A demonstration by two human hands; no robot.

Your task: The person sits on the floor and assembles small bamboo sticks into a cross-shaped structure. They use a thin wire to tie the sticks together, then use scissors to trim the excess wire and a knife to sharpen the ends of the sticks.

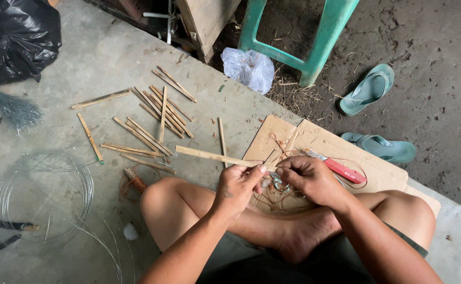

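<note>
I sit cross-legged on a concrete floor. My left hand [237, 186] pinches a long flat bamboo strip [209, 155] that points left, away from me. My right hand [309, 179] grips the strip's near end, thumb against the left thumb, above a flattened cardboard sheet [320, 142]. Thin brown fibres and a small metal piece lie on the cardboard under my hands. A red-handled utility knife [341, 169] rests on the cardboard just right of my right hand.
Several cut bamboo sticks [154, 118] lie scattered on the floor ahead. A wire coil [43, 197] sits at left, a black bag [14, 34] top left. Green stool legs [314, 47], a crumpled plastic bag [249, 68] and two green sandals [370, 89] stand beyond the cardboard.
</note>
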